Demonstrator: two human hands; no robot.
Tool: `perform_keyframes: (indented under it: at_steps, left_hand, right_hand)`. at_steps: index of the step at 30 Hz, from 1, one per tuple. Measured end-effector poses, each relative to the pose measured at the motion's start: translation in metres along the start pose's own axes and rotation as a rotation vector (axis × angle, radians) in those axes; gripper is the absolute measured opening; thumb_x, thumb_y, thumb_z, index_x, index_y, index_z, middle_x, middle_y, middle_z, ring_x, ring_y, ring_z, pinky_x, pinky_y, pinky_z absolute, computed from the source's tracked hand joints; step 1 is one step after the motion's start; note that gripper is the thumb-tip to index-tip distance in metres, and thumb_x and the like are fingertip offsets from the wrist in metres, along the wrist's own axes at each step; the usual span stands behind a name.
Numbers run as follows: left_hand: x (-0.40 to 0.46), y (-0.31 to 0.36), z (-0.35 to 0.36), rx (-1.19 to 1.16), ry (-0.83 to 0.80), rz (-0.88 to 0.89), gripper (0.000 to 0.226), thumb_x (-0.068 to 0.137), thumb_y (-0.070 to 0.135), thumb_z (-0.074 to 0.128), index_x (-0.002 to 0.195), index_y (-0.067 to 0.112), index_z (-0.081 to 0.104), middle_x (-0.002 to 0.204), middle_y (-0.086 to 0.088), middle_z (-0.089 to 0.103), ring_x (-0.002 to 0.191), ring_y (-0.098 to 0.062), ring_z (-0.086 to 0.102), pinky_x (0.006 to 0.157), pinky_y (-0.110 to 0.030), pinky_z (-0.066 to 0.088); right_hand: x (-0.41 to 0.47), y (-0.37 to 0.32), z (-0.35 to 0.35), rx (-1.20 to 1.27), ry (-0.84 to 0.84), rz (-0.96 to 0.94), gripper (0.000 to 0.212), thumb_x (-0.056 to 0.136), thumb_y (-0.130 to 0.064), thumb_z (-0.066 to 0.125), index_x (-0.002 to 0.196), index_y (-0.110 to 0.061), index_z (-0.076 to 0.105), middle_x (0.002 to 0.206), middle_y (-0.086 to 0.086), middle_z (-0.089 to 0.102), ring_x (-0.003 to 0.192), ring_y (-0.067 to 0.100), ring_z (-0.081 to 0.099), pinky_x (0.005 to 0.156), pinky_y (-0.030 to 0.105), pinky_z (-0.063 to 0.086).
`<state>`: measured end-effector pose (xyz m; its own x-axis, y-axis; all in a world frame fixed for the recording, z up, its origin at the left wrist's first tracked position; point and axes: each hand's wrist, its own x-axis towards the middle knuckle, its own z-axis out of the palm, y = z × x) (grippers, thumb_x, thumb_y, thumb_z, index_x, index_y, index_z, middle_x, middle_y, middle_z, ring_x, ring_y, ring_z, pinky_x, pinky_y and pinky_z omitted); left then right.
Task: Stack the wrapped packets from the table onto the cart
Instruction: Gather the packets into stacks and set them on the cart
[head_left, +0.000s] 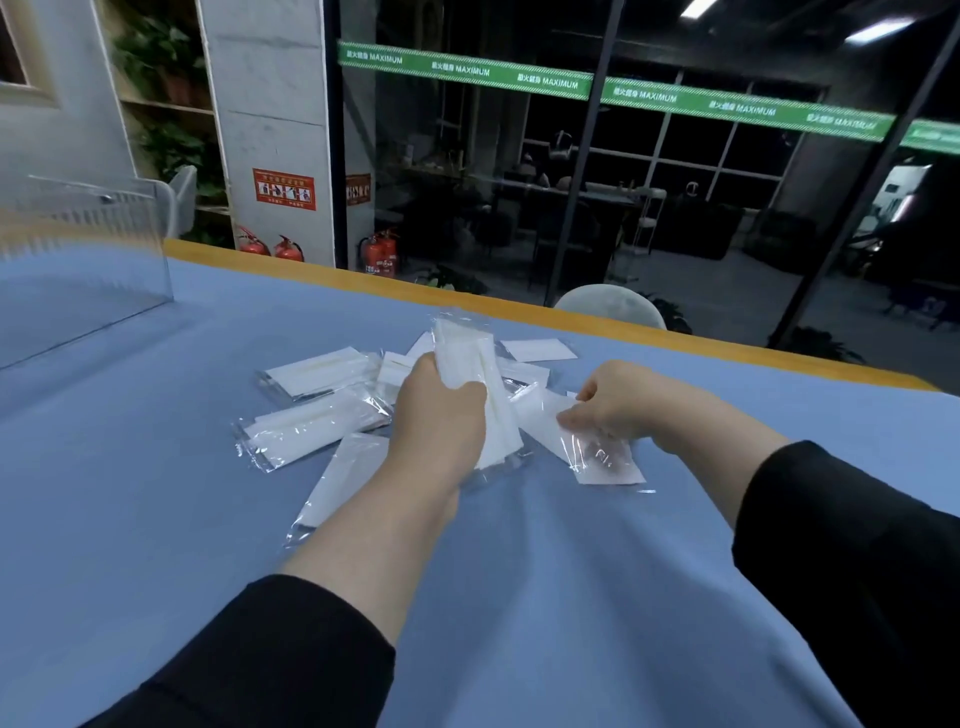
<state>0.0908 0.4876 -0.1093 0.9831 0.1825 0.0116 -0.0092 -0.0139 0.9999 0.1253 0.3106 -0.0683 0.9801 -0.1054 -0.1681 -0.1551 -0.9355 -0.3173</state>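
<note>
Packets (317, 374) scattered across blue table (156, 519)

Table: a big table (519, 597) with a blue cloth on top and a yellow strip along its far edge.
Packets: a messy pile of white packets in clear wrap (317, 415) lies near the middle, closer to the far edge. Some lie on top of others.
Clear box: a see-through plastic box (88, 244) stands at the far left corner.
</note>
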Motion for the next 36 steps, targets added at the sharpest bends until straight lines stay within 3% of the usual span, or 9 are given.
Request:
perform_keyframes:
  at_steps: [3, 8, 10, 14, 18, 22, 27, 32, 36]
  left_hand:
    - [0.000, -0.001, 0.000, -0.125, 0.032, -0.080, 0.020, 0.091, 0.019, 0.051, 0.106, 0.027, 0.061, 0.104, -0.001, 0.069, 0.095, -0.029, 0.067, 0.084, -0.045, 0.059]
    - [-0.002, 0.000, 0.005, -0.408, 0.058, -0.228, 0.018, 0.105, 0.020, 0.048, 0.115, 0.025, 0.062, 0.104, 0.002, 0.072, 0.088, -0.020, 0.070, 0.080, -0.038, 0.059]
    - [-0.005, 0.005, 0.006, -0.508, -0.007, -0.269, 0.022, 0.108, 0.030, 0.048, 0.119, 0.019, 0.063, 0.107, -0.001, 0.076, 0.093, -0.021, 0.074, 0.087, -0.043, 0.060]
    - [-0.009, 0.006, 0.010, -0.502, -0.085, -0.254, 0.017, 0.103, 0.015, 0.058, 0.117, 0.010, 0.066, 0.107, -0.010, 0.077, 0.098, -0.027, 0.075, 0.091, -0.044, 0.059]
    - [-0.004, 0.003, 0.003, -0.320, 0.071, -0.088, 0.013, 0.097, 0.014, 0.064, 0.109, 0.021, 0.064, 0.102, 0.002, 0.074, 0.089, -0.019, 0.070, 0.068, -0.031, 0.055]
    - [-0.006, 0.005, 0.004, -0.138, 0.084, 0.089, 0.010, 0.098, 0.017, 0.061, 0.101, 0.026, 0.059, 0.095, 0.007, 0.069, 0.082, -0.011, 0.064, 0.063, -0.027, 0.044]
    - [-0.006, 0.001, 0.007, -0.038, 0.009, 0.067, 0.015, 0.097, 0.015, 0.061, 0.104, 0.028, 0.061, 0.101, 0.006, 0.071, 0.098, -0.022, 0.068, 0.086, -0.041, 0.055]
    - [-0.006, 0.001, 0.005, -0.035, -0.009, 0.093, 0.015, 0.098, 0.014, 0.059, 0.101, 0.029, 0.061, 0.101, 0.007, 0.071, 0.100, -0.023, 0.068, 0.085, -0.038, 0.055]
    - [-0.005, 0.000, 0.005, -0.033, -0.025, 0.106, 0.018, 0.098, 0.015, 0.060, 0.107, 0.030, 0.062, 0.102, 0.010, 0.072, 0.099, -0.020, 0.069, 0.089, -0.039, 0.055]
  right_hand:
    - [-0.004, 0.016, -0.010, 0.244, 0.156, 0.009, 0.024, 0.093, -0.029, 0.065, 0.080, -0.009, 0.064, 0.075, 0.009, 0.060, 0.062, 0.020, 0.047, 0.053, 0.027, 0.033]
    - [-0.016, 0.015, -0.006, 0.739, 0.298, -0.180, 0.031, 0.094, -0.031, 0.069, 0.085, -0.001, 0.067, 0.072, 0.004, 0.061, 0.066, 0.017, 0.052, 0.064, 0.031, 0.041]
    - [-0.024, 0.004, 0.004, 0.796, 0.253, -0.234, 0.030, 0.093, -0.030, 0.071, 0.085, -0.001, 0.068, 0.071, 0.002, 0.061, 0.063, 0.015, 0.052, 0.059, 0.022, 0.041]
    - [-0.030, -0.012, 0.023, 0.584, 0.195, -0.265, 0.027, 0.090, -0.035, 0.073, 0.076, -0.013, 0.067, 0.055, -0.009, 0.047, 0.042, 0.006, 0.035, 0.041, 0.015, 0.028]
    - [-0.009, 0.014, 0.001, 0.292, 0.320, -0.031, 0.049, 0.091, -0.058, 0.063, 0.065, -0.018, 0.050, 0.055, -0.004, 0.044, 0.051, 0.017, 0.039, 0.051, 0.030, 0.028]
    - [0.004, 0.042, -0.010, -0.141, 0.029, 0.204, 0.064, 0.081, -0.076, 0.059, 0.074, -0.012, 0.054, 0.073, 0.003, 0.056, 0.065, 0.021, 0.053, 0.062, 0.032, 0.039]
    - [0.003, 0.028, -0.009, -0.234, -0.079, 0.171, 0.062, 0.082, -0.073, 0.063, 0.074, -0.014, 0.043, 0.076, 0.002, 0.048, 0.064, 0.016, 0.044, 0.056, 0.029, 0.031]
    - [0.004, 0.017, -0.010, -0.192, -0.097, 0.192, 0.062, 0.080, -0.068, 0.069, 0.074, -0.015, 0.038, 0.077, 0.001, 0.043, 0.071, 0.022, 0.047, 0.065, 0.031, 0.037]
    - [0.011, 0.013, -0.003, -0.101, -0.057, 0.177, 0.057, 0.081, -0.058, 0.075, 0.104, -0.010, 0.056, 0.106, 0.008, 0.060, 0.094, 0.030, 0.053, 0.080, 0.032, 0.041]
